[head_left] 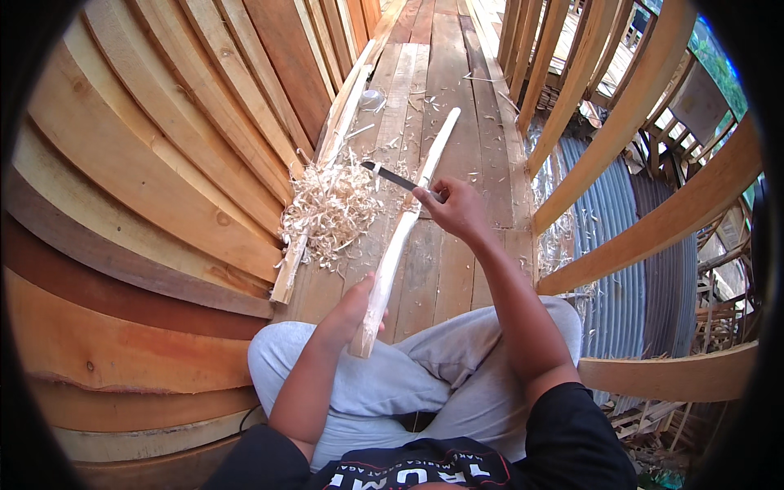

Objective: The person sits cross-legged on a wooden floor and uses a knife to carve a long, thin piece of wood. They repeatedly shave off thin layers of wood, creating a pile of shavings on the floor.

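A long, peeled pale wooden stick [398,239] slants away from my lap, its near end above my left leg and its far end over the floorboards. My left hand [356,306] is closed around its lower part; some of the fingers are hidden behind the wood. In my right hand [454,208] is a knife [394,177], gripped by its handle. The dark blade points left and crosses the stick near its middle. Curled wood shavings [332,207] lie heaped on the floor, left of the stick.
I sit cross-legged on a plank floor [457,269]. A wall of upright boards [163,180] stands close on the left. Wooden balusters [621,139] line the right side, with corrugated metal sheets [608,237] lower down beyond them. A small clear container [372,100] sits past the shavings.
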Demonstrator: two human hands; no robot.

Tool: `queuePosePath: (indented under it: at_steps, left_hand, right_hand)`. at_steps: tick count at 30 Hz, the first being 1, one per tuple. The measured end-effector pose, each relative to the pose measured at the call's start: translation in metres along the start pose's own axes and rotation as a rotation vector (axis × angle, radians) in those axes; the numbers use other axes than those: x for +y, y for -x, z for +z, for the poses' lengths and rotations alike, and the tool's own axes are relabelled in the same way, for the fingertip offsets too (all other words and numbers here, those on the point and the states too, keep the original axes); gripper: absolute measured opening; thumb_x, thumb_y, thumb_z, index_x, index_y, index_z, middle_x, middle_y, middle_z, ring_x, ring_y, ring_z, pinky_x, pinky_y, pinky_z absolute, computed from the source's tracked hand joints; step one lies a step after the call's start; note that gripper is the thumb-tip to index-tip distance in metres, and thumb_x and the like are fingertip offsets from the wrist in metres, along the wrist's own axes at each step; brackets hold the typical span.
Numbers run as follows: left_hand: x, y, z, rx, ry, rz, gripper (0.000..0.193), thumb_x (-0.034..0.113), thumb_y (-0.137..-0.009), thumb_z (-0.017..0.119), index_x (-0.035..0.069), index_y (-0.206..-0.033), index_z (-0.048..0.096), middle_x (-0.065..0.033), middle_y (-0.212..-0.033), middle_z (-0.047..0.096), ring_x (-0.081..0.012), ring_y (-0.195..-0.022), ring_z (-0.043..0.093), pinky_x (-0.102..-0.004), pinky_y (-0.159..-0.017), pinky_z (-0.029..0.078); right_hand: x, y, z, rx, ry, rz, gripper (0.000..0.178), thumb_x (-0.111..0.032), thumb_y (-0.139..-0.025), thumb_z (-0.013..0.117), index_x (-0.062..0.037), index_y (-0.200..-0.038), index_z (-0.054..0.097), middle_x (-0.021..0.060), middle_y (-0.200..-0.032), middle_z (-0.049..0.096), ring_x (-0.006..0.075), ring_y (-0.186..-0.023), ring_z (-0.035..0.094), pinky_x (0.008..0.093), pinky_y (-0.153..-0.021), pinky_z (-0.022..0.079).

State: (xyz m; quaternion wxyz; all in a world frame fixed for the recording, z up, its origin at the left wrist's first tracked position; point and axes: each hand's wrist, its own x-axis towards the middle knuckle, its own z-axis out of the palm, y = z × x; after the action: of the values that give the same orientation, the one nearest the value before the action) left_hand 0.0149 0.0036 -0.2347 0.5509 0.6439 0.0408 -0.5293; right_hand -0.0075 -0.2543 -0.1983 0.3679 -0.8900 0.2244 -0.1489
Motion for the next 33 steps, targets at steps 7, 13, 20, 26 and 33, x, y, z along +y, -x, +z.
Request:
queuePosePath:
  at_steps: [7, 13, 20, 26, 33]
  left_hand:
    - [0.001, -0.009, -0.006, -0.158, 0.151, 0.007, 0.047, 0.051, -0.102, 0.032, 0.010, -0.097, 0.053, -0.0009, -0.062, 0.049, -0.0126, -0.039, 0.044, -0.0273, -0.035, 0.039]
    - [0.011, -0.004, -0.017, -0.558, 0.520, -0.139, 0.038, 0.044, -0.101, 0.034, 0.010, -0.092, 0.048, 0.0007, -0.062, 0.045, -0.0106, -0.042, 0.042, -0.0245, -0.035, 0.035]
    - [0.010, -0.010, -0.013, -0.643, 0.707, -0.161, 0.034, 0.039, -0.100, 0.039, 0.006, -0.094, 0.049, -0.0008, -0.064, 0.044, -0.0099, -0.044, 0.042, -0.0246, -0.036, 0.036]
    - [0.002, -0.018, -0.022, -0.904, 0.943, -0.233, 0.032, 0.037, -0.099, 0.038, 0.007, -0.094, 0.050, -0.0006, -0.063, 0.043, -0.0102, -0.044, 0.042, -0.0248, -0.037, 0.036]
    - [-0.008, -0.027, -0.015, -0.902, 0.915, -0.277, 0.032, 0.038, -0.100, 0.039, 0.009, -0.092, 0.050, -0.0005, -0.063, 0.043, -0.0107, -0.045, 0.042, -0.0254, -0.038, 0.037]
  right_hand:
    - [0.017, 0.007, 0.024, -0.069, -0.157, -0.093, 0.038, -0.039, -0.093, 0.059, -0.0017, -0.093, 0.066, 0.0210, -0.085, 0.067, 0.0343, -0.081, 0.067, 0.0447, -0.072, 0.049]
    - [0.001, 0.025, 0.017, -0.190, -0.105, -0.169, 0.027, -0.028, -0.092, 0.062, -0.0024, -0.098, 0.066, 0.0201, -0.085, 0.068, 0.0368, -0.082, 0.066, 0.0437, -0.075, 0.050]
    - [-0.005, 0.042, 0.036, -0.268, 0.199, 0.180, 0.070, -0.050, -0.102, 0.026, 0.0027, -0.087, 0.070, 0.0301, -0.091, 0.066, 0.0463, -0.093, 0.063, 0.0540, -0.084, 0.047]
    - [-0.016, 0.065, 0.064, -0.240, 0.244, -0.023, 0.059, -0.038, -0.100, 0.035, 0.0045, -0.075, 0.068, 0.0316, -0.079, 0.064, 0.0477, -0.078, 0.063, 0.0557, -0.074, 0.048]
    - [0.001, 0.065, 0.072, -0.077, 0.237, -0.019, 0.052, -0.031, -0.095, 0.041, 0.0044, -0.065, 0.063, 0.0288, -0.067, 0.060, 0.0476, -0.067, 0.061, 0.0553, -0.069, 0.049]
